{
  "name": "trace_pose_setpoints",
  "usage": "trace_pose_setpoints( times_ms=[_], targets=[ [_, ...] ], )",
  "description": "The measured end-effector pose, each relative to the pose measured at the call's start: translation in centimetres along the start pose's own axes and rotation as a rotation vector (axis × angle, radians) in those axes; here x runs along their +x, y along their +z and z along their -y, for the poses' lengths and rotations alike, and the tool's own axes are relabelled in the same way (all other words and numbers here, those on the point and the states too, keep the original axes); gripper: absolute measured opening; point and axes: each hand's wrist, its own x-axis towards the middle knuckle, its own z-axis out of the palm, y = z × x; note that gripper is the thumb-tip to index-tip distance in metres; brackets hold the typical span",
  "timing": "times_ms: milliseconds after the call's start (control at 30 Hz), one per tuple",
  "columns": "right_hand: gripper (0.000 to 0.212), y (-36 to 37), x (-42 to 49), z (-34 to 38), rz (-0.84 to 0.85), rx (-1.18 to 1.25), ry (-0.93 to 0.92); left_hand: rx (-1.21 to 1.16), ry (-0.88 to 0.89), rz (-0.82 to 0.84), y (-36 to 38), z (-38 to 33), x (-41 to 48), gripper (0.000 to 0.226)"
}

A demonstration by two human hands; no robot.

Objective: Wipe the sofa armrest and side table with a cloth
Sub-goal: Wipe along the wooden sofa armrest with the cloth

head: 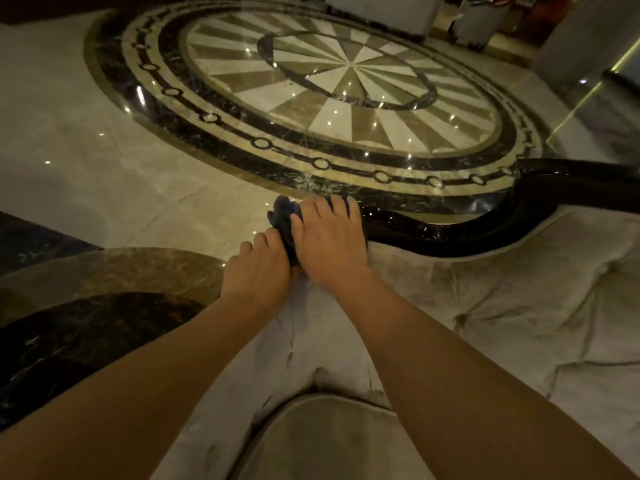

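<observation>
A dark grey cloth (282, 216) is bunched at the near end of the sofa's glossy black wooden armrest rail (450, 233). My right hand (329, 237) lies flat over the cloth, fingers spread onto the rail. My left hand (259, 268) sits just beside it on the left, fingers curled against the cloth's lower edge. The beige tufted sofa upholstery (485, 313) spreads below and right of both hands. A round side table (104, 278) with a brown and black marble top stands to the left, apart from both hands.
Polished marble floor with a large round inlaid medallion (346, 88) stretches beyond the armrest. A beige cushion (332, 441) lies at the bottom centre. Pale furniture and a column (581, 32) stand at the far back right.
</observation>
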Motion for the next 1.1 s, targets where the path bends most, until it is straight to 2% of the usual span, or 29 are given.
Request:
trace_pose_setpoints(
  times_ms=[167, 267, 367, 433, 533, 600, 633, 667, 767, 800, 900, 967, 1033, 1100],
  targets=[
    [0.043, -1.7, -0.8, -5.5, 0.008, 0.024, 0.199, 0.151, 0.083, -0.013, -0.6, -4.6, 2.7, 0.074],
    [0.039, -3.5, -2.1, -10.4, 0.090, -0.091, 0.263, 0.210, 0.259, -0.003, -1.0, -8.8, 4.8, 0.088],
    [0.036, -5.6, -2.6, -13.5, 0.322, -0.279, 0.184, 0.234, 0.426, 0.086, -0.6, -13.3, 6.6, 0.087],
    [0.037, -7.4, -1.9, -14.6, 0.443, -0.414, 0.134, 0.224, 0.458, 0.089, -0.2, -14.7, 7.1, 0.087],
    [0.035, -10.5, -0.5, -15.6, 0.648, -0.867, -0.075, 0.201, 0.436, 0.069, 0.1, -14.6, 7.2, 0.098],
    [0.036, -13.8, 0.2, -15.8, 0.790, -1.158, -0.199, 0.225, 0.438, 0.071, 0.1, -14.5, 7.3, 0.092],
    [0.035, -15.7, 0.7, -16.0, 0.778, -1.237, -0.228, 0.225, 0.435, 0.071, 0.0, -14.5, 7.3, 0.088],
    [0.035, -17.1, 1.0, -16.3, 0.691, -1.186, -0.256, 0.220, 0.436, 0.072, 0.1, -14.4, 7.3, 0.084],
    [0.035, -19.8, 1.0, -18.1, 0.477, -0.539, -0.141, 0.199, 0.424, 0.082, 0.1, -14.3, 7.4, 0.072],
    [0.033, -19.8, 0.2, -18.7, 0.388, -0.397, -0.104, 0.192, 0.422, 0.078, 0.2, -14.5, 7.5, 0.070],
    [0.038, -18.6, -1.5, -19.9, 0.173, -0.232, 0.027, 0.188, 0.409, 0.095, 0.4, -14.5, 7.9, 0.069],
    [0.044, -18.1, -3.2, -21.1, 0.034, -0.230, 0.129, 0.228, 0.429, 0.087, 0.9, -14.2, 8.0, 0.070],
    [0.045, -18.6, -4.6, -22.6, -0.035, -0.269, 0.178, 0.241, 0.442, 0.073, 1.1, -14.1, 8.0, 0.069],
    [0.046, -19.4, -5.7, -24.2, -0.030, -0.240, 0.218, 0.256, 0.436, 0.102, 1.0, -14.1, 8.2, 0.069]
  ],
)
